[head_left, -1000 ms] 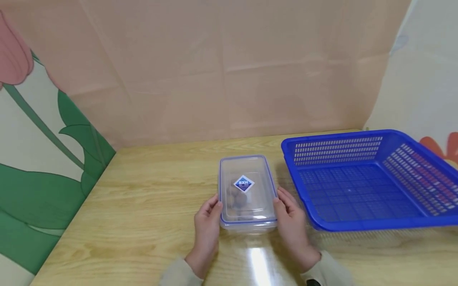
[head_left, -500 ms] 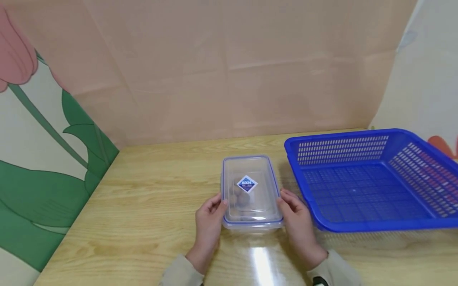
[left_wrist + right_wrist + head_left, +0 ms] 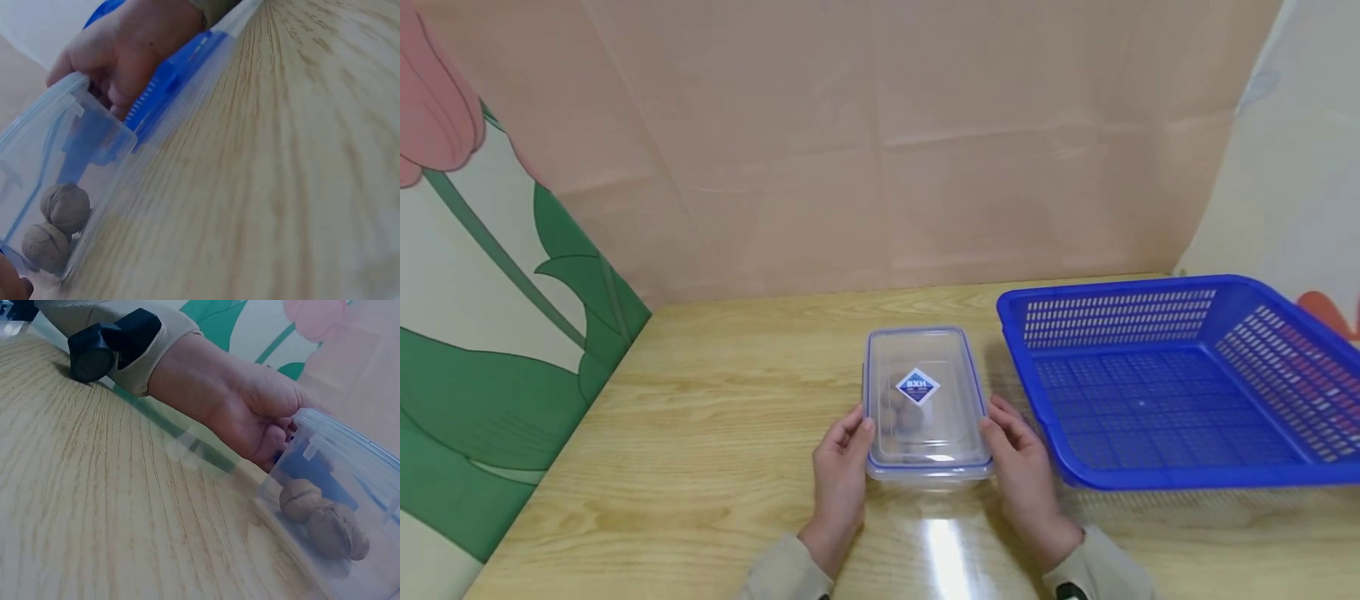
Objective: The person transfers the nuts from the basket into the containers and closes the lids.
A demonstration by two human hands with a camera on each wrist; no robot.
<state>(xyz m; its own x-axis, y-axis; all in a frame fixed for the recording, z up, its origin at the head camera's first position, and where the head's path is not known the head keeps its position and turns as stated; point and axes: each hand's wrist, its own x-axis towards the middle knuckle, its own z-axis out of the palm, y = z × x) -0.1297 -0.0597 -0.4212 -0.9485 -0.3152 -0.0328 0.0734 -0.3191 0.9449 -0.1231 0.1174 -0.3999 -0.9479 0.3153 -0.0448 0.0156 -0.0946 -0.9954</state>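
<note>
A clear plastic food container (image 3: 928, 417) with a blue-edged lid and a diamond-shaped "BXH" sticker (image 3: 917, 387) sits on the table. Its lid (image 3: 925, 350) lies flat over the top. My left hand (image 3: 841, 462) holds the left side near the front corner, thumb at the lid's rim and fingers bent against the wall. On the opposite side, my right hand (image 3: 1024, 471) grips in the same way. Through the container's wall, walnuts (image 3: 65, 208) show in the left wrist view, resting on the bottom. The right wrist view also shows walnuts (image 3: 331, 528) there, beyond which the left hand (image 3: 244, 403) appears.
A large blue plastic basket (image 3: 1052, 433) with slotted sides stands just right of the right hand. The wood-grain table (image 3: 722, 417) reaches back to a pinkish sheet (image 3: 880, 150). A flower-patterned wall covering (image 3: 497, 400) rises along the left edge.
The head view has shifted slightly, so everything sits a little farther right in it. Both hands keep their hold, and the container stays in place beside the basket.
</note>
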